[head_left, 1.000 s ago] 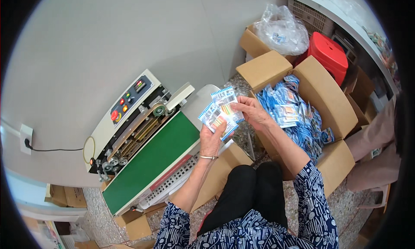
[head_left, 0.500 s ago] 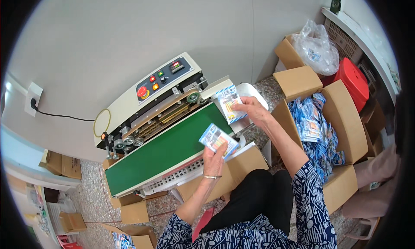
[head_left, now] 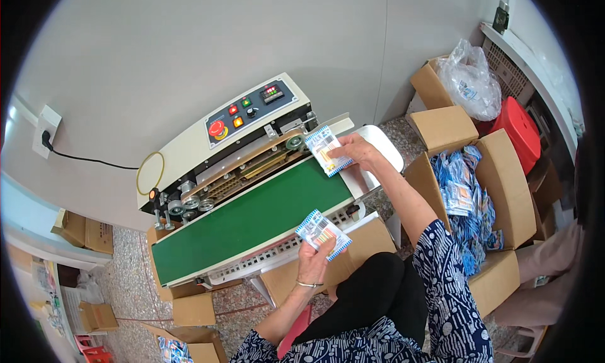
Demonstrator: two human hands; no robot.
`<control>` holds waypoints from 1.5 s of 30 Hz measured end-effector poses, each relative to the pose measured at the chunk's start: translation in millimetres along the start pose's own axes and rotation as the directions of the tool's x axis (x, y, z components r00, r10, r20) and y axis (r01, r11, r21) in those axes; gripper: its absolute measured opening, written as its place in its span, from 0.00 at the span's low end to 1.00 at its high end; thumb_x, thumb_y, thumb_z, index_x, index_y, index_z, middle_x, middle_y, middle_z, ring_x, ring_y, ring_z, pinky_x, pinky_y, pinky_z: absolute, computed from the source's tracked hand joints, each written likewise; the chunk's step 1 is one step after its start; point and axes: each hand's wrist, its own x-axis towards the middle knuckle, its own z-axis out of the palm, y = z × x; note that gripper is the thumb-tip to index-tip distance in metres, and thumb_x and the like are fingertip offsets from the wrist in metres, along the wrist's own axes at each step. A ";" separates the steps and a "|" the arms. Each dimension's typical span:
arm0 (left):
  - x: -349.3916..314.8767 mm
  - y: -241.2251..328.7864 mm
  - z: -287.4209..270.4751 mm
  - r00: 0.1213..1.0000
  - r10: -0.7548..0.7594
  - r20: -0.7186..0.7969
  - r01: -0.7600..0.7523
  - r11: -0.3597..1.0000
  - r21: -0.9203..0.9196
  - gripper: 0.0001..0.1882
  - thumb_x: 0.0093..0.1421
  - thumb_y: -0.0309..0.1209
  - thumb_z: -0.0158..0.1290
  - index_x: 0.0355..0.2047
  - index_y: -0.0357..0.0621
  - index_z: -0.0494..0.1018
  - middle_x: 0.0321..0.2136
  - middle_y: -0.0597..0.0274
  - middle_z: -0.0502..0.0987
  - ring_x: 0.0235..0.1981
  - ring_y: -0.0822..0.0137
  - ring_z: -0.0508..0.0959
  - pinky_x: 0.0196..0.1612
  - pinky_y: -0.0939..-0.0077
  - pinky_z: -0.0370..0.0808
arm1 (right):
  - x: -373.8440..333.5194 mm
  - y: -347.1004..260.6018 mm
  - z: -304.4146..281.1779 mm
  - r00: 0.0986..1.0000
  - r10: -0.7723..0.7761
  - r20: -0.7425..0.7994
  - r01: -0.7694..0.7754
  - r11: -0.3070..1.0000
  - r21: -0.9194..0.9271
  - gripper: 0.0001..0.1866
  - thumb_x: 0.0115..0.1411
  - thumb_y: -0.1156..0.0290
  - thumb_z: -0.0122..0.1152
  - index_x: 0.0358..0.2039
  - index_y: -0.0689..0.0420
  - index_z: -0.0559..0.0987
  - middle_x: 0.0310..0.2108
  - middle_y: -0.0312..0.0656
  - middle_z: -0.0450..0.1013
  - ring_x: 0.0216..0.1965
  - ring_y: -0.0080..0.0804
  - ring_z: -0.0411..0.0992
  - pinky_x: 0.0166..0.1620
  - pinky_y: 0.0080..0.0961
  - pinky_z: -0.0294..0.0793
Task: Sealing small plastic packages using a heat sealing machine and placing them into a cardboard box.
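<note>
Left hand (head_left: 312,262) pinches a blue-edged packet (head_left: 319,228) below frame centre, right hand (head_left: 358,151), well apart, a second packet (head_left: 322,147) above; both long axes slant upper left to lower right

I count one packet (head_left: 320,229) in the left hand (head_left: 312,260) and a second packet (head_left: 322,152) in the right hand (head_left: 357,152), so two held. The machine (head_left: 183,152) makes one, with one green belt (head_left: 252,224), one big red button (head_left: 217,128), one black knob (head_left: 252,112) and three small coloured buttons (head_left: 237,121). Just one plug (head_left: 46,138), one bracelet (head_left: 310,285) and one yellow ring (head_left: 139,172). By the one clear bag (head_left: 469,79) there's one red stool (head_left: 517,133), and in the large open carton (head_left: 509,190) a heap of packets (head_left: 463,199), too jumbled to count.
</note>
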 end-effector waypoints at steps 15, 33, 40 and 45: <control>36.3 12.6 12.6 1.000 0.015 -0.013 -0.016 0.998 -0.056 0.17 0.60 0.23 0.46 0.50 0.39 0.62 0.44 0.61 0.70 0.44 0.69 0.72 0.47 0.72 0.72 | -12.1 12.1 54.3 0.946 -0.321 0.035 0.297 0.823 -0.483 0.13 0.49 0.63 0.64 0.25 0.61 0.77 0.20 0.33 0.71 0.23 0.20 0.67 0.26 0.19 0.67; 62.2 33.2 33.5 0.997 0.071 -0.031 -0.072 0.997 -0.012 0.24 0.62 0.34 0.47 0.56 0.42 0.55 0.53 0.58 0.62 0.50 0.68 0.66 0.50 0.71 0.66 | -51.4 -2.7 -6.0 0.997 -0.067 0.034 0.069 0.996 -0.057 0.11 0.53 0.66 0.61 0.35 0.58 0.79 0.28 0.35 0.76 0.25 0.15 0.71 0.27 0.13 0.68; 9.6 0.6 23.0 0.998 -0.063 0.031 0.061 0.996 0.060 0.20 0.63 0.31 0.45 0.55 0.45 0.57 0.50 0.54 0.67 0.46 0.65 0.70 0.48 0.69 0.70 | -18.1 -5.3 -10.4 0.997 0.057 -0.050 -0.061 0.995 -0.074 0.11 0.49 0.66 0.65 0.31 0.58 0.79 0.24 0.37 0.76 0.17 0.18 0.70 0.19 0.12 0.63; -6.7 -7.6 14.0 0.987 -0.148 0.069 0.140 0.983 0.115 0.25 0.62 0.33 0.46 0.57 0.45 0.53 0.51 0.56 0.66 0.48 0.65 0.69 0.48 0.73 0.68 | -8.0 0.8 9.6 0.998 0.052 0.044 -0.046 0.991 -0.122 0.13 0.49 0.65 0.65 0.30 0.60 0.78 0.22 0.37 0.75 0.15 0.17 0.68 0.17 0.11 0.61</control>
